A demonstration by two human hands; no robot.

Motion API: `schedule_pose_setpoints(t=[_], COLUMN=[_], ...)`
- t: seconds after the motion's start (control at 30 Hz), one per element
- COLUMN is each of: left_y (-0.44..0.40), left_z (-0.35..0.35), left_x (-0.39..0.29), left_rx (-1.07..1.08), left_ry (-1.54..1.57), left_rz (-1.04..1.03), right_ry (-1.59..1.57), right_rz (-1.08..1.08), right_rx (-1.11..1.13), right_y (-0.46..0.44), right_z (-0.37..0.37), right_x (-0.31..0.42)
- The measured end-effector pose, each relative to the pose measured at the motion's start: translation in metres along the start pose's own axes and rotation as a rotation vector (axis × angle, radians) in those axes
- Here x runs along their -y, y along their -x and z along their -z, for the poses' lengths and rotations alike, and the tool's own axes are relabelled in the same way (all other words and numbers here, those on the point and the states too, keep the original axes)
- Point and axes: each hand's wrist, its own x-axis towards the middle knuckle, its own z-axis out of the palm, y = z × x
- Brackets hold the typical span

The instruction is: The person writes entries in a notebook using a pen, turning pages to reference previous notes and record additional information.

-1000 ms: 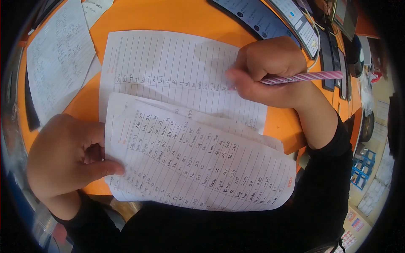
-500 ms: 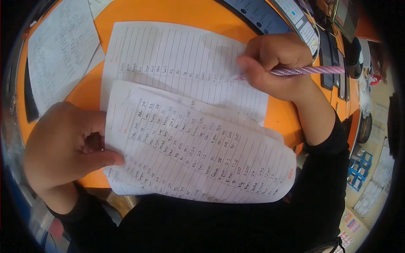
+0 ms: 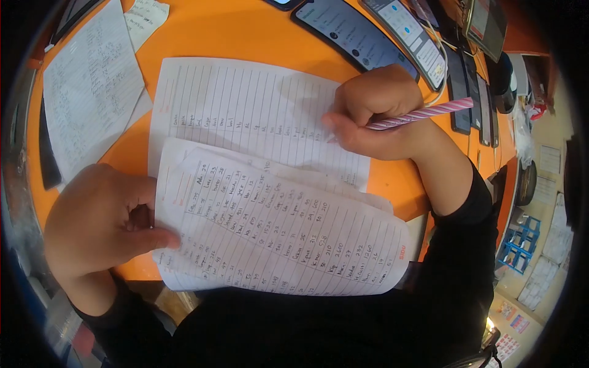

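Note:
My right hand (image 3: 380, 113) is closed around a pink-and-white striped pen (image 3: 429, 113), its tip close to the lined page of handwritten words (image 3: 233, 92) lying on the orange table. Pinched between the thumb and fingers of my left hand (image 3: 101, 221) is the left edge of some notebook pages (image 3: 276, 239), raised and curling over the near part of the lined page. Handwritten words and numbers in columns fill these pages. The folded fingers of my left hand are partly hidden behind the paper.
Loose written sheets (image 3: 92, 86) lie at the left of the orange table (image 3: 227, 34). Two lit phones (image 3: 353, 37) rest at the far side, with cables and more dark devices (image 3: 457, 98) to the right. A blue rack (image 3: 521, 242) stands beyond on the right.
The view has shifted, showing more of the phones. My right hand and pen appear slightly further left, with the pen tip by the written words. My left hand keeps its grip on the pages.

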Motion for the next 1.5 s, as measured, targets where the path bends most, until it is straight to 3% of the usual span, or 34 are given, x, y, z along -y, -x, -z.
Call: schedule_pose_setpoints(t=[1.5], left_y=[-0.001], left_z=[0.010], left_x=[-0.008], left_rx=[0.131], left_ry=[-0.090], left_rz=[0.061], right_ry=[0.079], right_rz=[0.024], right_rx=[-0.022], right_y=[-0.001], right_z=[0.001], right_x=[-0.002])
